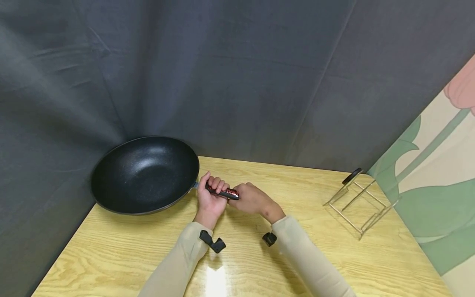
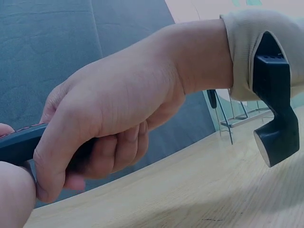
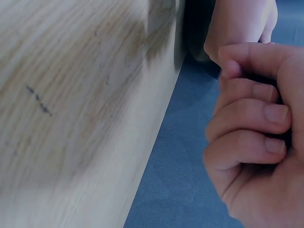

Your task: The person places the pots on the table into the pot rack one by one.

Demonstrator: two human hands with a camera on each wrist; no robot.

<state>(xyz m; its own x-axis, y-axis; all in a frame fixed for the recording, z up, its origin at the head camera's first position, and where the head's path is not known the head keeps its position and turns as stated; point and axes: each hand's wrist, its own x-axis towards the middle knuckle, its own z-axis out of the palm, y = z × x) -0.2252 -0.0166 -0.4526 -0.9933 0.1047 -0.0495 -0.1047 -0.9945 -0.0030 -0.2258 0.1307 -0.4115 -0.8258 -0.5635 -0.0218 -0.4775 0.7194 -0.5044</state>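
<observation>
A large black wok [image 1: 144, 175] is at the left rear of the table, its hollow facing up and towards me. Its dark handle [image 1: 224, 192], patterned in red, points right. My left hand [image 1: 210, 202] grips the handle midway, palm up, with the fingers wrapped over it. At the handle's end is my right hand [image 1: 252, 199], its thumb and curled fingers closed on the tip. The left wrist view shows the right hand [image 2: 114, 95] from the side, bent down over the dark handle [image 2: 21, 142]. Curled fingers [image 3: 247, 123] of the right hand fill the right wrist view's right side.
On the table's right side stands a gold wire rack [image 1: 361, 206] with a black round piece [image 1: 351, 176] at its upper end. A dark grey cloth [image 1: 252, 82] hangs behind the wooden table [image 1: 297, 181] and down its left side. A flower-patterned surface [image 1: 441, 198] borders the right.
</observation>
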